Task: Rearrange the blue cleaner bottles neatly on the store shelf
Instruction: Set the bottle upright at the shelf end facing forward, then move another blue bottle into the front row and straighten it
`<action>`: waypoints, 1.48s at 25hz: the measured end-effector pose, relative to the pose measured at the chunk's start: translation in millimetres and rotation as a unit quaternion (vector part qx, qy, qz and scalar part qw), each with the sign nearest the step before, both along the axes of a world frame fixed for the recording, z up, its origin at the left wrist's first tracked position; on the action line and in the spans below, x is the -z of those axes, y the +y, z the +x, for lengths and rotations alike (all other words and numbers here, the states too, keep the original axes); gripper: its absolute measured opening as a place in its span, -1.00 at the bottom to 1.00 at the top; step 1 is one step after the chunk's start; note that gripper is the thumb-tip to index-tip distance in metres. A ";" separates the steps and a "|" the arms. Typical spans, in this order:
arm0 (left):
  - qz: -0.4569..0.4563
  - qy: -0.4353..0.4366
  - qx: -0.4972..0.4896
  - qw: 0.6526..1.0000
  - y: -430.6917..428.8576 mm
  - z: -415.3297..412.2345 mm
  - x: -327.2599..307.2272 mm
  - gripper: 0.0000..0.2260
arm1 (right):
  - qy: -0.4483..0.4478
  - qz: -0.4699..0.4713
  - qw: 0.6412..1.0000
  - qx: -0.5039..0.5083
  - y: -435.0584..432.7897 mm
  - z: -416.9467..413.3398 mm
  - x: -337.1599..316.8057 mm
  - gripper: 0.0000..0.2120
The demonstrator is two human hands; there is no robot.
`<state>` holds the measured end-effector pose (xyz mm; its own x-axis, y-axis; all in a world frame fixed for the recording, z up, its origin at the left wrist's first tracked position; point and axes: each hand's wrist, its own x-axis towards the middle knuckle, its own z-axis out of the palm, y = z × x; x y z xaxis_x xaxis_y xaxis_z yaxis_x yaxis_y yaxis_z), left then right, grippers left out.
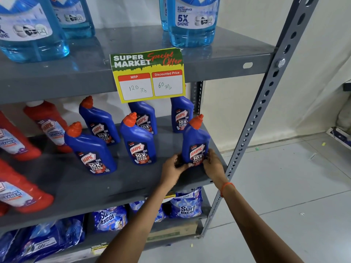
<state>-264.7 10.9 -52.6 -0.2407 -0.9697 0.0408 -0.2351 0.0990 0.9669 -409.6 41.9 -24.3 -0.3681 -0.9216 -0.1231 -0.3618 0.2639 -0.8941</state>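
Note:
Several blue cleaner bottles with orange caps stand on the grey middle shelf (76, 186). One blue bottle (196, 137) stands upright at the shelf's front right corner. My left hand (173, 168) and my right hand (213, 165) grip its base from either side. Two more blue bottles (139, 139) (91, 149) stand in the front row to its left. Behind them stand three others (99, 120) (145, 115) (181, 112), two with caps hidden by a price sign.
Red cleaner bottles (49, 124) fill the shelf's left side. A yellow price sign (149, 74) hangs from the upper shelf, where light blue glass cleaner bottles (191, 19) stand. Detergent packs (187, 205) lie on the shelf below. A perforated grey upright (262, 111) borders the right.

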 end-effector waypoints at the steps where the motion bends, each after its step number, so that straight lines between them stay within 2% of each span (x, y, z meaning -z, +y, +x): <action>1: -0.004 0.005 -0.006 1.000 6.2 -0.2 4.2 -0.67 | 0.000 0.004 1.000 0.006 4.8 0.1 1.0 -0.62; 6: -0.025 -0.002 0.001 1.000 25.8 -1.1 8.8 -0.71 | -0.004 0.014 1.000 0.022 29.0 5.6 1.7 -0.70; 9: -0.021 -0.016 -0.004 1.000 30.5 -1.2 0.7 -0.68 | -0.045 0.000 0.998 0.036 33.5 9.1 -4.5 -0.67; 12: -0.010 -0.013 0.012 1.000 33.7 1.1 -4.1 -0.56 | -0.097 -0.039 0.987 0.119 42.4 22.3 -1.1 -0.59; 15: -0.017 0.019 -0.029 0.999 38.6 15.3 -4.9 -0.52 | -0.198 -0.106 0.940 0.256 52.1 50.7 2.4 -0.59; 17: -0.045 0.041 -0.096 0.994 40.1 32.9 -10.6 -0.63 | -0.335 -0.125 0.884 0.302 50.3 76.8 -2.3 -0.77; 18: -0.063 0.054 -0.123 0.989 41.8 44.4 -14.5 -0.70 | -0.389 -0.116 0.861 0.305 47.2 91.7 -5.0 -0.87; 19: -0.085 0.062 -0.147 0.984 45.0 56.7 -19.8 -0.76 | -0.425 -0.105 0.850 0.294 42.6 107.4 -8.1 -0.86; 21: -0.124 0.052 -0.191 0.972 44.8 83.4 -26.1 -0.80 | -0.455 -0.075 0.851 0.253 31.4 141.1 -12.9 -0.78; 23: -0.133 0.034 -0.236 0.962 36.9 107.3 -21.1 -0.77 | -0.411 -0.087 0.881 0.217 19.3 169.5 -16.7 -0.80; 25: -0.094 0.012 -0.260 0.961 26.6 129.7 -12.4 -0.72 | -0.286 -0.139 0.928 0.196 7.7 191.0 -14.7 -0.87; 26: -0.059 0.032 -0.253 0.965 20.9 137.0 -8.6 -0.69 | -0.207 -0.154 0.949 0.183 2.0 195.9 -11.0 -0.86; 28: -0.023 -0.012 -0.211 0.977 10.3 146.9 -1.3 -0.56 | -0.080 -0.126 0.979 0.141 -11.9 197.9 -2.1 -0.65; 30: -0.030 -0.097 -0.139 0.985 -1.4 151.4 1.8 -0.39 | -0.057 -0.091 0.991 0.076 -20.4 193.2 -1.1 -0.52; 31: -0.022 -0.092 -0.113 0.989 -7.0 152.8 -3.6 -0.37 | -0.059 -0.083 0.994 0.039 -23.3 188.9 -0.8 -0.51; 34: 0.018 -0.035 -0.062 0.997 -24.0 158.0 -14.9 -0.46 | -0.060 -0.032 0.997 -0.035 -29.7 175.0 1.2 -0.54; 37: 0.025 -0.038 -0.061 0.997 -20.7 164.3 -11.0 -0.56 | -0.045 -0.003 0.997 -0.063 -26.7 162.3 0.7 -0.56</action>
